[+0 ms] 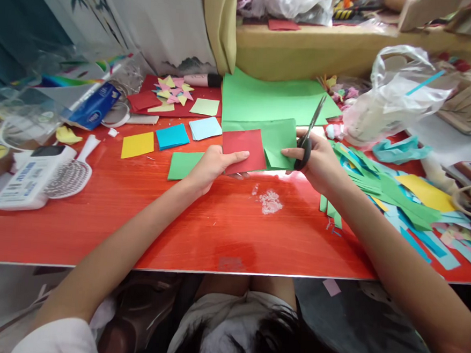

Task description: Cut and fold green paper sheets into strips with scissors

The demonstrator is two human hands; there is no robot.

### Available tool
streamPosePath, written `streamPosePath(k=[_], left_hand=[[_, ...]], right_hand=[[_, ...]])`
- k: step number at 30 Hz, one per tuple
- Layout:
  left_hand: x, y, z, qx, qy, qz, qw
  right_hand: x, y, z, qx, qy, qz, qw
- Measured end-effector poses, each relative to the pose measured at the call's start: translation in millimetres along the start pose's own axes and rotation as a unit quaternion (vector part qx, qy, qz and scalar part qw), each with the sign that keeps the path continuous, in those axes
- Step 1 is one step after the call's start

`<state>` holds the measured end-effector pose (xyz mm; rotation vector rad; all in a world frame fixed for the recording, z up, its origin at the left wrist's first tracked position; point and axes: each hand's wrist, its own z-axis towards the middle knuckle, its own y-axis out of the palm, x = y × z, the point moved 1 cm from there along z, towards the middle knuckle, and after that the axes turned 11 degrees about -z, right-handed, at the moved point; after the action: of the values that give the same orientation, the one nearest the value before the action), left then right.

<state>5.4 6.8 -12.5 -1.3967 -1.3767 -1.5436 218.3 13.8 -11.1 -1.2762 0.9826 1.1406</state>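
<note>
My left hand (pixel 214 164) pinches a red paper square (pixel 243 147) by its lower left corner, thumb on top, and holds it over the red table (pixel 144 213). A green sheet (pixel 280 139) lies behind the red square and sticks out to its right. My right hand (pixel 319 161) grips black-handled scissors (pixel 309 136), blades pointing up and away, and its fingertips touch the green sheet's right part.
Yellow, blue, light blue and green paper squares (pixel 171 136) lie left of the hands. A large green sheet (pixel 273 98) lies behind. Cut paper strips (pixel 399 201) pile at right, by a plastic bag (pixel 398 96). A white brush (pixel 68 173) and remote-like device (pixel 29 178) sit left.
</note>
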Motion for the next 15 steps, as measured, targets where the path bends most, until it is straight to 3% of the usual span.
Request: streamPosePath(k=[4,15], left_hand=[[-2.4,-5.6,3.6,0.028,0.021,0.022,0.999],[-4.4,-1.6,5.4,0.025,0.064,0.009,0.998]], right_hand=[[-1.0,-2.5,0.5,-0.004,0.009,-0.005,1.0],[2.4,-2.1,1.3,-0.014,0.002,-0.02,1.0]])
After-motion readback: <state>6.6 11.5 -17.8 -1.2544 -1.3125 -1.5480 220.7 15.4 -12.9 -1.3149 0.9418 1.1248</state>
